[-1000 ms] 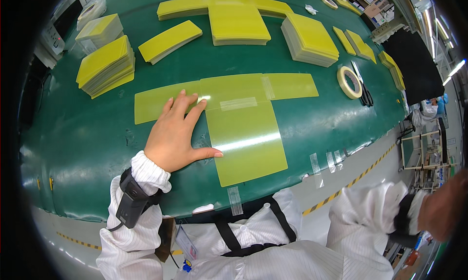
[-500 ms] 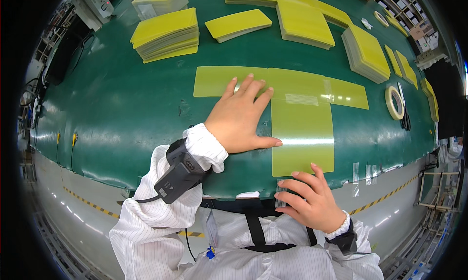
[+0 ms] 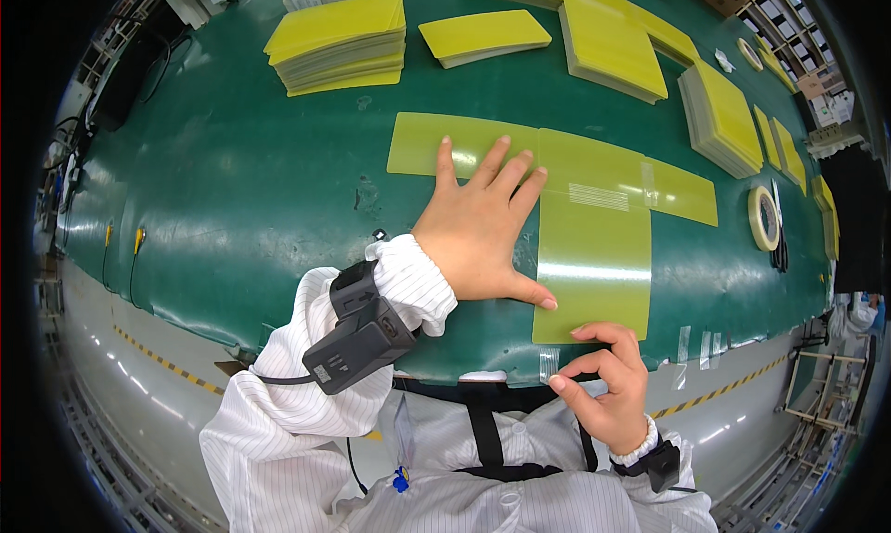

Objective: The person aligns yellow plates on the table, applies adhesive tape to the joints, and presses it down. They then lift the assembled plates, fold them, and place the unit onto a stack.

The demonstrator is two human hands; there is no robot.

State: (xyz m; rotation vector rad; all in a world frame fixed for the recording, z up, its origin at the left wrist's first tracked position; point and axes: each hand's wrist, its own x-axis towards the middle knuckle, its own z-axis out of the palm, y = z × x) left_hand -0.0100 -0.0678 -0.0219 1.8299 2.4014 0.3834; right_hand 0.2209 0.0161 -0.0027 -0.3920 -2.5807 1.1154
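Observation:
My left hand (image 3: 478, 227) lies flat with fingers spread. Its fingertips rest on a thin yellow sheet (image 3: 415, 148) and its thumb touches the left side of the lower yellow sheet (image 3: 594, 296). These sheets form a T with another yellow sheet (image 3: 585, 162) in the middle and one at the right (image 3: 685, 197). A strip of clear tape (image 3: 599, 197) lies across the middle joint, and a second tape strip (image 3: 649, 185) crosses the right joint. At the table's front edge my right hand (image 3: 608, 384) pinches the corner of a short tape strip (image 3: 549, 362) between thumb and finger.
Stacks of yellow sheets (image 3: 339, 45) stand along the back and right of the green table (image 3: 232, 227). A tape roll (image 3: 764, 219) and black-handled scissors (image 3: 781, 250) lie at the right. Several tape strips (image 3: 684, 344) hang at the front edge. Yellow clips (image 3: 139, 240) sit at left.
The fingers of my right hand have curled in, with thumb and finger closing at the tape strip's corner. My left hand stays on the sheets. The whole view has shifted slightly.

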